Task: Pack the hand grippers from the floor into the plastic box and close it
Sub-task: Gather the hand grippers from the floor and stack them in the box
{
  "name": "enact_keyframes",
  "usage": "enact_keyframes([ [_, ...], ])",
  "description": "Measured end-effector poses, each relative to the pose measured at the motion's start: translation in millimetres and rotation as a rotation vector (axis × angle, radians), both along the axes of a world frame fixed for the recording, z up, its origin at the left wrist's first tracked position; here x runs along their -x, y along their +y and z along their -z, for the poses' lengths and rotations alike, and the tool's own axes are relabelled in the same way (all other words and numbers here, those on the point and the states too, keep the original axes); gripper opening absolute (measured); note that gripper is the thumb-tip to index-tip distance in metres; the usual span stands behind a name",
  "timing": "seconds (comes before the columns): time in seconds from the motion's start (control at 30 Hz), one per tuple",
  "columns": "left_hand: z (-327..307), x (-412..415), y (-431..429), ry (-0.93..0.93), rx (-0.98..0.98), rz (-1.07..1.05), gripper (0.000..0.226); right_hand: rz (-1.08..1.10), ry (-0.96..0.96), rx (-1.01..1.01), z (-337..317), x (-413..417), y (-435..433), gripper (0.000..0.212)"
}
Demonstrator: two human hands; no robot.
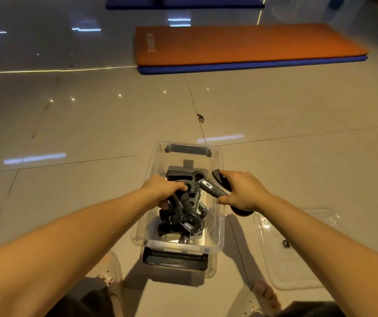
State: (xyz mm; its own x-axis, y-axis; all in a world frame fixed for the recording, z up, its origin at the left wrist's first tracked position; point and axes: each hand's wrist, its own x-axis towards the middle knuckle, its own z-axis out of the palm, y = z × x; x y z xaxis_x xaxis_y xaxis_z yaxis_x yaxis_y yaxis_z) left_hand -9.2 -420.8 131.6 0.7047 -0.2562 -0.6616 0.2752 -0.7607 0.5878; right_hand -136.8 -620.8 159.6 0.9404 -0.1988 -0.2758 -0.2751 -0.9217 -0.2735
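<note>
A clear plastic box point(218, 227) stands open on the tiled floor in front of me. Several black hand grippers point(190, 216) with metal springs lie piled inside it. My left hand point(164, 188) reaches into the box and is closed around the handles of one black gripper in the pile. My right hand point(240, 191) hovers over the box's right rim, shut on another black hand gripper point(213, 187) whose handle points down into the box. The clear lid point(297, 255) lies flat on the floor to the right of the box.
An orange mat on a blue mat point(247, 45) lies on the floor further ahead. Another blue mat point(183, 2) is at the top edge. My feet in pale slippers point(112, 271) flank the box's near end. A black latch point(175, 259) hangs at the box's near side.
</note>
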Motion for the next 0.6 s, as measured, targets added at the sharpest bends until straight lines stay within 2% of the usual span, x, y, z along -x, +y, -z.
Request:
enact_keyframes([
  [0.1,7,3,-3,0.086,-0.013,-0.039,0.04,0.043,-0.002,-0.03,8,-5,-9,0.06],
  [0.37,32,13,-1,0.24,-0.034,-0.111,0.037,0.064,-0.009,-0.071,25,-9,-15,0.073],
  [0.6,23,15,0,0.369,-0.11,-0.089,0.033,0.037,-0.049,-0.043,31,-12,-16,0.069],
])
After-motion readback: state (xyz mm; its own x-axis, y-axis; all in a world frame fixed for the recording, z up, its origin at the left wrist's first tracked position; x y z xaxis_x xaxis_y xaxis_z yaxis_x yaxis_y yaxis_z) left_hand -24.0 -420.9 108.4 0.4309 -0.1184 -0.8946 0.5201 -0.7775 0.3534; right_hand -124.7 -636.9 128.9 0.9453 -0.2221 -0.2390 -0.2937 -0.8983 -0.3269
